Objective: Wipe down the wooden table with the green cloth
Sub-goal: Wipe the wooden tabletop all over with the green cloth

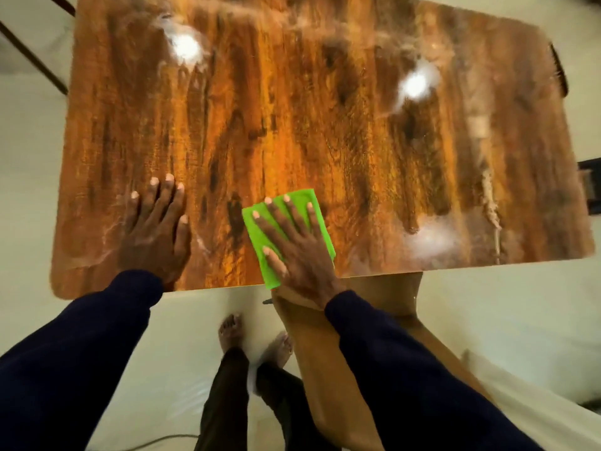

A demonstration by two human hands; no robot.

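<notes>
Head view: glossy wooden table [325, 141], right hand [299, 252] flat on green cloth [260, 237], left hand [153, 232] flat on wood.

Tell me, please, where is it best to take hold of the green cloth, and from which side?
Probably the cloth's far edge, taken from above. The cloth lies folded flat on the table, so only its edges offer anything to pinch. The right hand presses flat over its middle and near part, and the near corner reaches the table's edge. The far strip beyond the fingertips is bare. The left hand rests flat beside it.
</notes>
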